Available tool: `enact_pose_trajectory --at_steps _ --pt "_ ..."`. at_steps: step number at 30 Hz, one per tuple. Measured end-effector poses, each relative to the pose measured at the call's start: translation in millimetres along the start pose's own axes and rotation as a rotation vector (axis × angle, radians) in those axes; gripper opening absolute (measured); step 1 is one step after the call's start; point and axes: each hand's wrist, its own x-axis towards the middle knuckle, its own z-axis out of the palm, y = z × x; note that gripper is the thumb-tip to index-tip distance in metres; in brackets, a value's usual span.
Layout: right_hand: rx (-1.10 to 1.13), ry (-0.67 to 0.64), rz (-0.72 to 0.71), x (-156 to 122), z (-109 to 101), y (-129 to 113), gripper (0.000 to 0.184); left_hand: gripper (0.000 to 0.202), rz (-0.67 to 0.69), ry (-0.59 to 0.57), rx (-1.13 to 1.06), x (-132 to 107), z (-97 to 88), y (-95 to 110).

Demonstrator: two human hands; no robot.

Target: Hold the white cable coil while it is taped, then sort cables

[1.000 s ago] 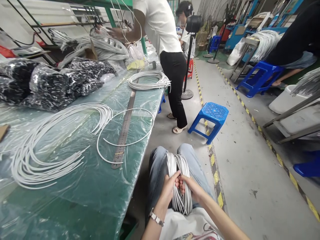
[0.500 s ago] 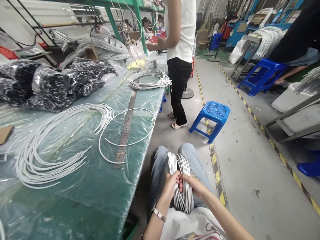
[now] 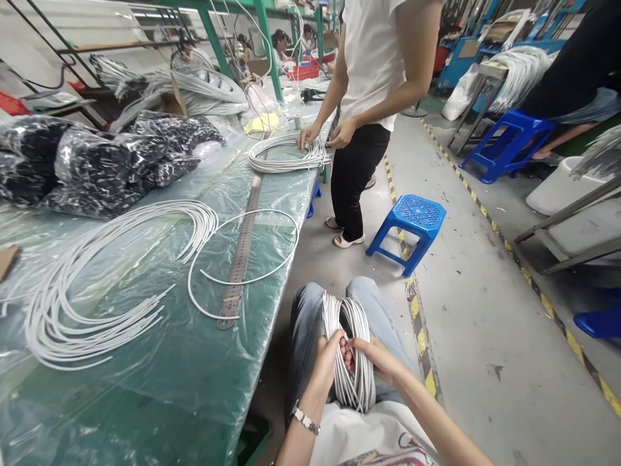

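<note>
A coil of white cable (image 3: pixel 358 385) rests across my lap between my knees. My left hand (image 3: pixel 334 349) is closed round its left side, fingers curled inside the loop. My right hand (image 3: pixel 373 356) grips the right side, and the fingertips of both hands come close together in the coil's middle. On the table to my left lie a large loose bundle of white cables (image 3: pixel 63 310) and one single cable loop (image 3: pixel 295 249). That loop lies over a steel ruler (image 3: pixel 240 268).
The plastic-covered table (image 3: pixel 179 401) runs along my left. A co-worker (image 3: pixel 373 77) stands at its far side, hands at another cable coil (image 3: pixel 272 165). Black plastic-wrapped bundles (image 3: pixel 97 165) sit at the back. A blue stool (image 3: pixel 420 213) stands ahead on the floor.
The co-worker has leaned toward the table and brought both hands down to the far cable coil. My hands keep their hold on the coil in my lap, almost unmoved.
</note>
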Motion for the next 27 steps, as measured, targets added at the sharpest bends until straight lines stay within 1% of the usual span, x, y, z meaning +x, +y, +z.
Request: enact_pose_trajectory --at_steps 4,6,8,14,20,22,24,27 --pt "0.019 0.062 -0.037 0.1 -1.0 2.0 0.016 0.025 0.026 0.065 -0.057 0.2 -6.1 -1.7" --pt "0.02 0.071 -0.05 0.7 -1.9 2.2 0.019 0.016 0.035 0.067 -0.079 0.0 -7.2 -1.6" --pt "0.014 0.077 -0.064 1.5 -2.8 1.9 0.021 0.012 0.035 0.06 -0.108 -0.2 -6.4 -0.6" --pt "0.022 0.088 -0.074 1.9 -4.1 0.1 0.023 0.015 0.026 0.089 -0.15 2.4 -3.1 2.1" --pt "0.068 0.087 -0.049 5.4 -5.8 1.0 0.02 0.021 0.069 0.11 -0.158 4.7 -4.7 0.0" --pt "0.079 0.075 -0.022 6.3 -7.3 1.7 0.02 0.026 0.068 0.085 -0.174 5.4 -5.2 0.6" --pt "0.085 0.052 0.003 7.3 -8.3 2.6 0.021 0.031 0.049 0.036 -0.193 7.3 -6.4 2.0" --pt "0.107 0.02 0.03 11.0 -7.6 4.8 0.022 0.03 0.017 -0.025 -0.209 11.8 -9.3 3.8"
